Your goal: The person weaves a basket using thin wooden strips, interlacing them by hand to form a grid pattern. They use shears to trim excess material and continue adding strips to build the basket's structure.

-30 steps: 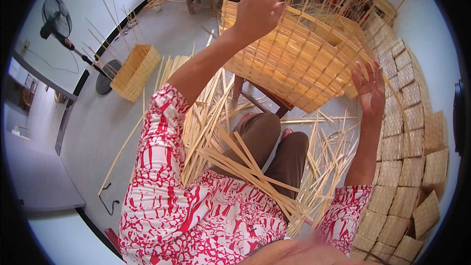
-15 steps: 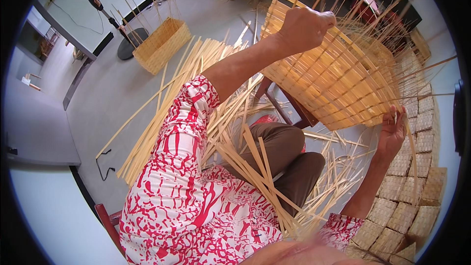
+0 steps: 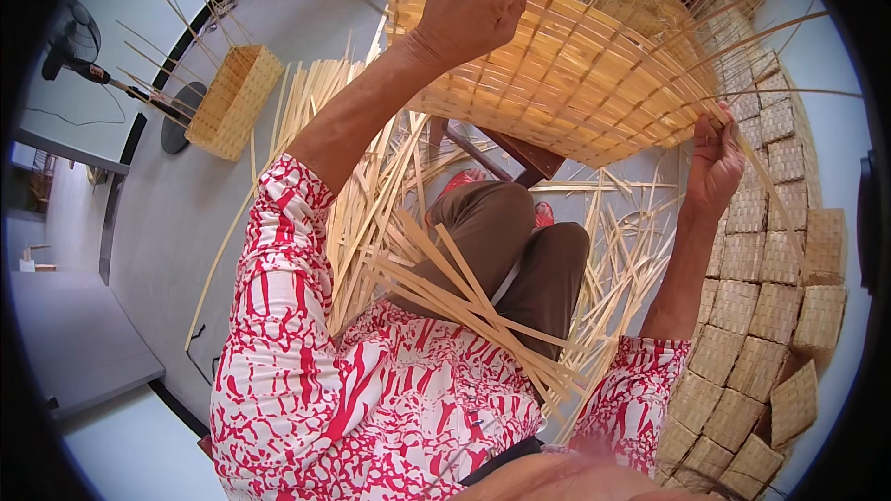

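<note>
A partly woven yellow bamboo basket (image 3: pixel 548 83), bristling with upright stakes, rests tilted on a dark wooden stool (image 3: pixel 538 160) in front of me. My left hand (image 3: pixel 473 14) is closed at its upper left part, gripping the weave or a stake; the fingertips' exact hold is hidden. My right hand (image 3: pixel 719 153) pinches a long pale strip (image 3: pixel 770 195) at the basket's right end, the strip trailing down to the right. Loose split strips (image 3: pixel 473 297) lie across my lap, and more (image 3: pixel 343 121) cover the floor around my legs.
A small rectangular basket (image 3: pixel 227 107) with stakes stands left, beside a standing fan (image 3: pixel 70 46). Stacks of woven pieces (image 3: pixel 770 315) line the right wall. A grey panel (image 3: pixel 79 343) is at the lower left; a doorway (image 3: pixel 56 213) opens behind it.
My right hand's fingers have closed from a looser spread onto the strip at the basket's right end. The view has swung about, shifting basket and hands within the picture.
</note>
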`<state>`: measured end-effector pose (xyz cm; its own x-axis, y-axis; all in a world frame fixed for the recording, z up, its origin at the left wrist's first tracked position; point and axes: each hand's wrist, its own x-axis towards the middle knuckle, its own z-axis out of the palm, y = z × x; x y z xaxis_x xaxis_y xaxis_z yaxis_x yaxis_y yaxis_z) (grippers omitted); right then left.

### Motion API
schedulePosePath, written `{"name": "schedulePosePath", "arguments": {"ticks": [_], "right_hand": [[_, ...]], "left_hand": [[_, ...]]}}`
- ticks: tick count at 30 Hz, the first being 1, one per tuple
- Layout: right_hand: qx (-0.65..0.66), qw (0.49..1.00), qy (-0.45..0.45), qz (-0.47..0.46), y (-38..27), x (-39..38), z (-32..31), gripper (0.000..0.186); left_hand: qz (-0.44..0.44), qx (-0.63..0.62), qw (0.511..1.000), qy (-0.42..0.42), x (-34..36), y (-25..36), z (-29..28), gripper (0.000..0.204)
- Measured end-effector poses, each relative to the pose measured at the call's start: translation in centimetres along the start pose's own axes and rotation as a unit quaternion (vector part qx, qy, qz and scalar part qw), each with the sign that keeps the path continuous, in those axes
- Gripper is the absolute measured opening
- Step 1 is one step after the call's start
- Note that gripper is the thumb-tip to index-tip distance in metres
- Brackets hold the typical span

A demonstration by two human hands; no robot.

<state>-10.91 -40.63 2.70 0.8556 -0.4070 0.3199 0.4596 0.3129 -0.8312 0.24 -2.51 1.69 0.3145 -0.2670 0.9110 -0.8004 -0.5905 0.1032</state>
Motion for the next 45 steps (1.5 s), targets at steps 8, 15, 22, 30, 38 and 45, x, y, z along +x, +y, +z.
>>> {"name": "schedulePosePath", "arguments": {"ticks": [8,15,22,30,38,45], "right_hand": [[-0.005,1.0,0.006,-0.002,-0.6,-1.2,1.3,0.027],[-0.018,1.0,0.004,0.011,-0.4,-1.5,1.9,0.026],[0.01,1.0,0.014,0.009,-0.5,-1.5,3.1,0.023],[0.035,0.999,0.002,0.012,-0.8,-1.6,3.7,0.024],[0.07,0.997,0.007,0.005,0.0,-2.6,3.3,0.018],[-0.004,0.999,0.028,0.018,-0.5,-4.1,3.2,0.019]], "left_hand": [[0.05,-0.019,0.995,0.082,0.9,2.7,1.6,0.041],[-0.006,0.035,0.999,-0.01,2.3,8.2,6.0,0.058],[-0.072,-0.049,0.995,-0.043,3.7,9.8,3.7,0.051],[-0.052,-0.016,0.997,-0.047,3.1,9.2,3.7,0.057],[0.127,-0.167,0.978,-0.004,5.1,12.5,6.1,0.044],[0.106,-0.103,0.971,-0.186,9.5,15.5,9.1,0.014]]}}
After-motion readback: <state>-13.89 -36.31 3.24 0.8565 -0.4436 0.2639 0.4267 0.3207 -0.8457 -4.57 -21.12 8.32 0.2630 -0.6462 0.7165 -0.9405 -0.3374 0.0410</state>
